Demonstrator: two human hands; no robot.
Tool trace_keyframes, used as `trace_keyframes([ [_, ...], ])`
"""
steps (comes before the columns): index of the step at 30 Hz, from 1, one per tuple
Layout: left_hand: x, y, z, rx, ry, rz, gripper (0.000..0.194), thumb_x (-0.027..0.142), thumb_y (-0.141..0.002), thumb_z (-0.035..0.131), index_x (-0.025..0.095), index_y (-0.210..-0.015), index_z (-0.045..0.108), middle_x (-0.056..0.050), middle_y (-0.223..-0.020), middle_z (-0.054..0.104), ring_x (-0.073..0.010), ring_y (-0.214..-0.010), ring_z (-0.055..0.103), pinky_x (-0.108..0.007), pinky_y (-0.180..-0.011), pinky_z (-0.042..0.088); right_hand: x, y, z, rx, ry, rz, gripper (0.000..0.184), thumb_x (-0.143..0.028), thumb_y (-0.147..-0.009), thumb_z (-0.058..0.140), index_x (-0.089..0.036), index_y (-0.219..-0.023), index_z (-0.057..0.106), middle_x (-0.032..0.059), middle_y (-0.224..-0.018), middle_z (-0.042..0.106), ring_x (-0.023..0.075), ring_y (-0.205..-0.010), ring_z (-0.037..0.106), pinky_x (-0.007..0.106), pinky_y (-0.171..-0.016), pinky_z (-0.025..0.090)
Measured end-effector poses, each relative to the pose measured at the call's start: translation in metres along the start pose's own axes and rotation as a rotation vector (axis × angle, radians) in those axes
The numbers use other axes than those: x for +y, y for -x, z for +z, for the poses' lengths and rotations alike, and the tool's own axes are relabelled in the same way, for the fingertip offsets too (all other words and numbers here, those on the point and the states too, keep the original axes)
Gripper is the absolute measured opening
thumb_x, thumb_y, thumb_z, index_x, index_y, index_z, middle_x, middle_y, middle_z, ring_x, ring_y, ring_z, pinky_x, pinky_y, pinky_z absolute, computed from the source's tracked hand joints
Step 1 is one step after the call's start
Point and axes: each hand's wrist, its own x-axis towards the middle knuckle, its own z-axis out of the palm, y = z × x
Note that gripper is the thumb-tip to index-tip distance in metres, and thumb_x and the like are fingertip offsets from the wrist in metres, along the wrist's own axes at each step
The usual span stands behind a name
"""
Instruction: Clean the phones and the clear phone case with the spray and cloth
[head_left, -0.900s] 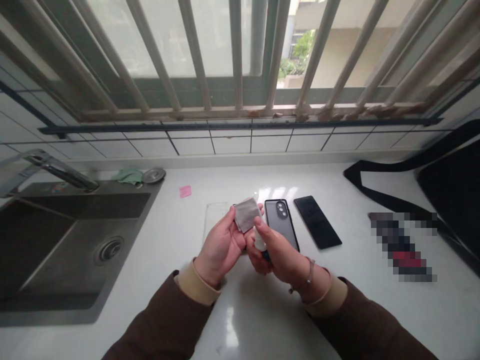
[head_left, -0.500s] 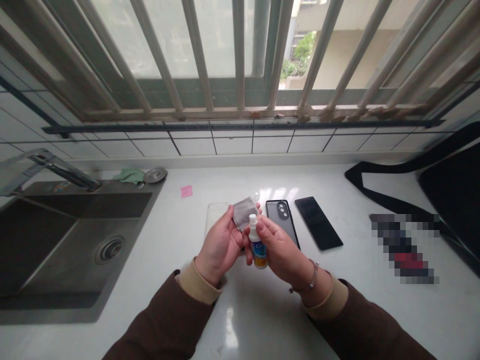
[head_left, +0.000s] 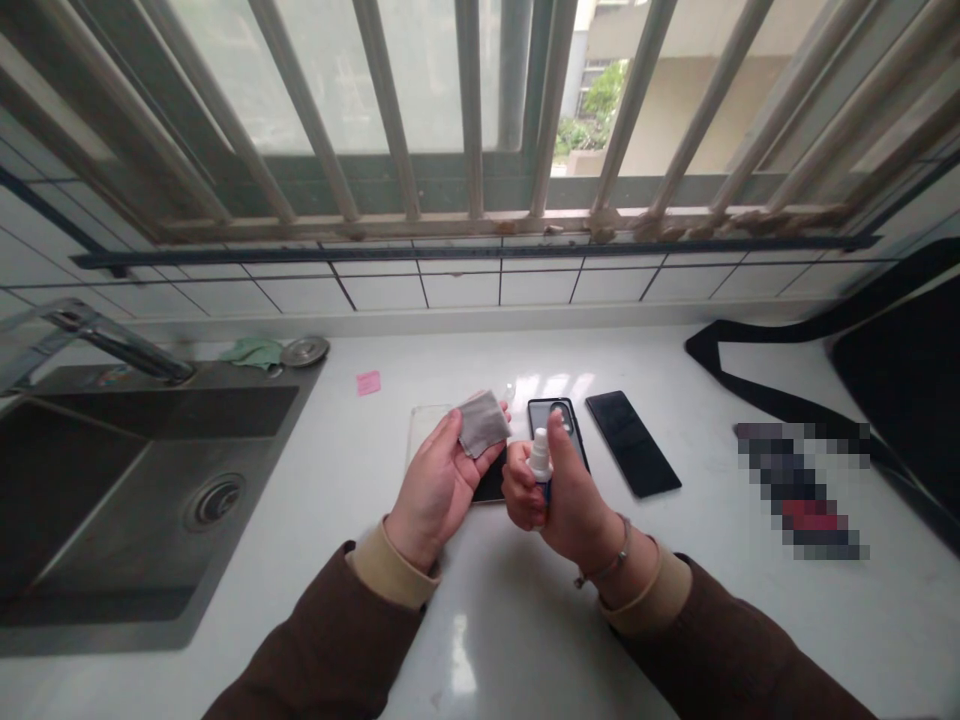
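A folded grey cleaning cloth (head_left: pixel 483 424) lies across the fingers of my left hand (head_left: pixel 435 487), with the thumb pressed on its left edge. My right hand (head_left: pixel 568 500) wraps round a small spray bottle (head_left: pixel 540 462), its white nozzle pointing up and my thumb raised beside it. Most of the bottle's body is hidden by my fingers. Under my hands lies a dark flat device (head_left: pixel 491 487), partly covered. Behind the right hand is a black-rimmed phone case (head_left: pixel 541 410) with a camera cutout, and to its right a black phone (head_left: pixel 634 443). A clear case (head_left: pixel 421 425) sits behind my left hand.
A sink (head_left: pixel 187 590) with a faucet (head_left: pixel 120 340) is on the left. A green cloth (head_left: pixel 253 352) and a metal strainer (head_left: pixel 305 351) rest on its rim. A pink note (head_left: pixel 368 383) lies on the counter. At the right are a black strap (head_left: pixel 780 400) and a blurred-out item (head_left: pixel 802 490).
The right hand has shifted its hold on the bottle, from fingertips to a wrapped fist with the thumb up. It has moved slightly away from the cloth, which now lies flatter on the left fingers.
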Motion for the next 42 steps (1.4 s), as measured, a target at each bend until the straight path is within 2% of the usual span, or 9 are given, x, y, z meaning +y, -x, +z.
trace_keyframes([
  [4,0.0003,0.0030,0.0026,-0.002,-0.006,0.010,0.039,0.035,-0.109,0.059,0.017,-0.142,0.069,-0.017,-0.141,0.074,-0.0277,-0.133,0.070,-0.044,-0.117,0.052,-0.0013,0.0008,-0.0039,0.173,0.346,-0.171,0.073,-0.085,-0.097,0.048,-0.021,-0.061,0.054,-0.0046,-0.044,0.043,0.0086,-0.040,0.036,0.023,-0.042,0.024],
  [6,0.0000,0.0047,0.0045,-0.011,-0.002,0.004,0.040,0.034,-0.108,0.060,0.018,-0.143,0.068,-0.017,-0.141,0.074,-0.0280,-0.135,0.069,-0.044,-0.119,0.050,-0.0016,0.0005,-0.0052,0.214,0.415,-0.174,0.071,-0.081,-0.099,0.047,-0.022,-0.060,0.053,-0.0040,-0.044,0.044,0.0094,-0.039,0.037,0.024,-0.042,0.025],
  [10,-0.0014,0.0058,0.0059,-0.021,0.018,-0.008,0.042,0.034,-0.108,0.061,0.017,-0.146,0.066,-0.017,-0.139,0.075,-0.0284,-0.134,0.069,-0.045,-0.120,0.050,0.0006,-0.0006,-0.0048,0.173,0.415,-0.144,0.066,-0.074,-0.102,0.046,-0.023,-0.059,0.052,-0.0047,-0.042,0.042,0.0095,-0.038,0.034,0.025,-0.042,0.024],
  [13,-0.0018,0.0048,0.0047,-0.027,0.027,-0.012,0.042,0.034,-0.109,0.060,0.017,-0.147,0.066,-0.017,-0.139,0.075,-0.0277,-0.133,0.070,-0.044,-0.118,0.052,0.0025,-0.0011,-0.0027,0.168,0.414,-0.135,0.068,-0.077,-0.101,0.045,-0.024,-0.060,0.051,-0.0054,-0.041,0.040,0.0091,-0.038,0.032,0.024,-0.042,0.025],
  [18,-0.0015,0.0032,0.0019,-0.048,0.026,-0.024,0.040,0.036,-0.110,0.056,0.015,-0.142,0.068,-0.019,-0.142,0.073,-0.0284,-0.133,0.070,-0.044,-0.117,0.053,0.0022,-0.0028,-0.0035,0.268,0.453,-0.162,0.073,-0.084,-0.098,0.044,-0.023,-0.060,0.049,-0.0040,-0.044,0.043,0.0090,-0.039,0.035,0.024,-0.041,0.025],
  [22,-0.0022,0.0029,-0.0006,-0.060,0.034,-0.060,0.043,0.038,-0.109,0.059,0.017,-0.145,0.067,-0.019,-0.143,0.072,-0.0303,-0.138,0.067,-0.047,-0.119,0.052,0.0020,-0.0040,-0.0084,0.338,0.420,-0.220,0.068,-0.081,-0.097,0.050,-0.023,-0.061,0.050,-0.0043,-0.046,0.043,0.0092,-0.039,0.035,0.024,-0.040,0.024],
  [29,-0.0018,0.0025,0.0001,-0.051,0.040,-0.078,0.043,0.037,-0.110,0.057,0.015,-0.146,0.066,-0.020,-0.142,0.073,-0.0313,-0.137,0.068,-0.048,-0.118,0.052,-0.0010,-0.0021,-0.0057,0.321,0.530,-0.279,0.074,-0.084,-0.099,0.044,-0.023,-0.059,0.050,-0.0024,-0.045,0.044,0.0103,-0.042,0.038,0.026,-0.044,0.028],
  [36,-0.0012,0.0024,0.0006,-0.045,0.034,-0.086,0.045,0.038,-0.111,0.054,0.013,-0.147,0.064,-0.022,-0.143,0.072,-0.0320,-0.137,0.068,-0.049,-0.118,0.052,-0.0028,0.0001,-0.0040,0.300,0.554,-0.315,0.071,-0.074,-0.105,0.043,-0.023,-0.057,0.049,-0.0019,-0.045,0.044,0.0114,-0.043,0.038,0.028,-0.046,0.030],
  [42,0.0012,0.0034,0.0044,-0.029,0.069,-0.116,0.045,0.038,-0.113,0.047,0.012,-0.146,0.064,-0.022,-0.140,0.074,-0.0308,-0.136,0.068,-0.048,-0.119,0.052,-0.0037,0.0001,-0.0034,0.323,0.602,-0.296,0.075,-0.081,-0.103,0.040,-0.023,-0.056,0.048,-0.0013,-0.046,0.044,0.0113,-0.043,0.039,0.028,-0.047,0.030],
])
